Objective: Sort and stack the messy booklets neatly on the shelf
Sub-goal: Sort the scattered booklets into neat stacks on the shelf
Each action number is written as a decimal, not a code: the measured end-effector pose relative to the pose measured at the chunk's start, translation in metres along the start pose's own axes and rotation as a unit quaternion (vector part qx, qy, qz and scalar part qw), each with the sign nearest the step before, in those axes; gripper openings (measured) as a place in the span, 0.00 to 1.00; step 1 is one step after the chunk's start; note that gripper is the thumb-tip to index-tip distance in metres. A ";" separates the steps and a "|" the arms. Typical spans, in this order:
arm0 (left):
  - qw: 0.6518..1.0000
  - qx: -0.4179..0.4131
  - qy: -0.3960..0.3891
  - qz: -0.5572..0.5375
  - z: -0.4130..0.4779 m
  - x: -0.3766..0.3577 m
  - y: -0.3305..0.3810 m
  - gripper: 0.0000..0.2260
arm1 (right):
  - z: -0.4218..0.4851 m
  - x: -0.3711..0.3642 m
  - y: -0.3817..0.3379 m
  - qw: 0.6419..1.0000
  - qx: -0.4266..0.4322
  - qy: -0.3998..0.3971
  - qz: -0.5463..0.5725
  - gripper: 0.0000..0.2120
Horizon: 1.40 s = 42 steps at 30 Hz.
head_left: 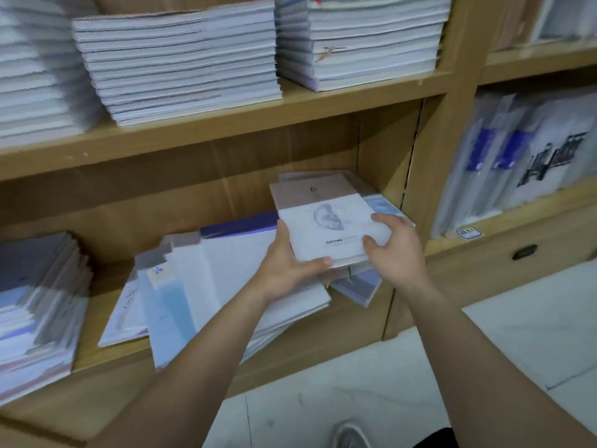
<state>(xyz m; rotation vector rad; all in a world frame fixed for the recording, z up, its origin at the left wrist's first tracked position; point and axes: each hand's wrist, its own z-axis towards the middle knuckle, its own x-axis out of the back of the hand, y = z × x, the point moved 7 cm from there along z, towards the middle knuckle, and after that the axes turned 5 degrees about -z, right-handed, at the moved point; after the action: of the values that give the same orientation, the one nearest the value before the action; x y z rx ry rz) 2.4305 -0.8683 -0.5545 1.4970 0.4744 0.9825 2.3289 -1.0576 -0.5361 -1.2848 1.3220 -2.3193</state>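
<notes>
Left hand (287, 263) and right hand (395, 250) grip booklet (332, 229).

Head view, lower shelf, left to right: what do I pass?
Tall stack of pale booklets → fanned-out spread of white and blue booklets → left hand → white booklet with an ear drawing, gripped by both hands → right hand → wooden shelf upright → clear-wrapped packs.

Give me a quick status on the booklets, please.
Left hand and right hand grip the white booklet. It sits over the right-hand pile. Fanned booklets lie messy alongside, left.
</notes>
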 end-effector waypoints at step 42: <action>0.920 0.098 0.098 0.367 -0.164 0.190 -0.054 0.22 | -0.085 -0.147 -0.099 0.898 0.218 -0.270 -0.271 0.27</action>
<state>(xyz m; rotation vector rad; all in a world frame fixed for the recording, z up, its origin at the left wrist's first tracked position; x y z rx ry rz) 2.4196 -0.6121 -0.5620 1.8107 0.1377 1.7236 2.3789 -0.8693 -0.5668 -2.0877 0.2627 -2.1028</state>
